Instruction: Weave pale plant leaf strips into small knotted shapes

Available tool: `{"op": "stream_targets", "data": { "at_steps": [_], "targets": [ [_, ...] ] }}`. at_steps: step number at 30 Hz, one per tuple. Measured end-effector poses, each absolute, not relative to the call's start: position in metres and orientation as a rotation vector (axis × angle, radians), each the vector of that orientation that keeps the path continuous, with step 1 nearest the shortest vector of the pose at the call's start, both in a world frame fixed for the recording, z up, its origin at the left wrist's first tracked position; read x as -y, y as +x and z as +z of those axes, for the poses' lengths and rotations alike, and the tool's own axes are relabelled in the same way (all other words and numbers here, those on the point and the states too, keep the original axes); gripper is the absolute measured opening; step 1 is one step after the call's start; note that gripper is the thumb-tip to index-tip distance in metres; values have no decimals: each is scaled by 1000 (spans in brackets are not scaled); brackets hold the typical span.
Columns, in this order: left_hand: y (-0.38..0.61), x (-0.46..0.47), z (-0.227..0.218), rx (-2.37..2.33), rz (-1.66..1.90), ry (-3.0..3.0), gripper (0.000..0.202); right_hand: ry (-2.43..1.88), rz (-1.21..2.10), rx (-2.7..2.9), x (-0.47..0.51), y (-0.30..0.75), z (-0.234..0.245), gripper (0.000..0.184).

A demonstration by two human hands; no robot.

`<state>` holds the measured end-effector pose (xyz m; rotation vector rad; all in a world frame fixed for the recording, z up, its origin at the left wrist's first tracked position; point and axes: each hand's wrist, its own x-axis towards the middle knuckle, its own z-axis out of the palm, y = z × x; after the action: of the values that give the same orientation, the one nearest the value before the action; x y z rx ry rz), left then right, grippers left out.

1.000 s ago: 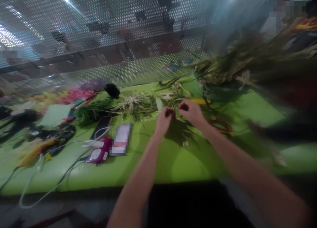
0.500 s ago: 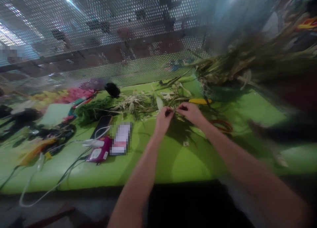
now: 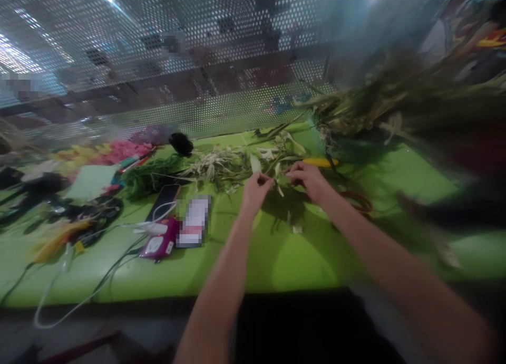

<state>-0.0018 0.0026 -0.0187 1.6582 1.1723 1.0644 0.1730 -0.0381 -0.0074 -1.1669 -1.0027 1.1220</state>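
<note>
My left hand (image 3: pixel 255 190) and my right hand (image 3: pixel 307 178) are stretched out over a bright green table (image 3: pixel 308 253), close together. Both pinch the same thin green stem with pale leaves (image 3: pixel 279 180), which runs between their fingertips. The stem belongs to a loose heap of cut green stems and pale dried leaves (image 3: pixel 213 169) lying just beyond my hands. The fingers of both hands are closed on the stem.
A big bunch of foliage (image 3: pixel 395 111) stands at the right. A yellow tool (image 3: pixel 320 162) and an orange loop (image 3: pixel 358 200) lie beside my right hand. Left of centre are a black phone (image 3: pixel 163 199), a magenta device (image 3: pixel 158 245) with white cables, pink and yellow flowers (image 3: pixel 106 152). A perforated metal screen (image 3: pixel 197 63) closes the back.
My hands have drawn slightly apart and lifted a little, pulling the stem out between them. Nothing else on the table has moved.
</note>
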Motion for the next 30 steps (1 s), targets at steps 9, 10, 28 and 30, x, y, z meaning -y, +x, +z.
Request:
{"op": "stream_targets", "data": {
  "at_steps": [9, 10, 28, 30],
  "targets": [
    [4, 4, -19, -796, 1102, 1311, 21, -921, 1399, 769, 37, 165, -11, 20],
    [4, 6, -17, -755, 1088, 1291, 24, -922, 1381, 773, 37, 165, -10, 20],
    [4, 0, -18, -887, 1198, 1417, 16, -1056, 1123, 1053, 33, 162, -5, 22],
    [1, -2, -19, -905, 1238, 1460, 16, -1065, 1071, 1142, 35, 162, -5, 22]
  ]
}}
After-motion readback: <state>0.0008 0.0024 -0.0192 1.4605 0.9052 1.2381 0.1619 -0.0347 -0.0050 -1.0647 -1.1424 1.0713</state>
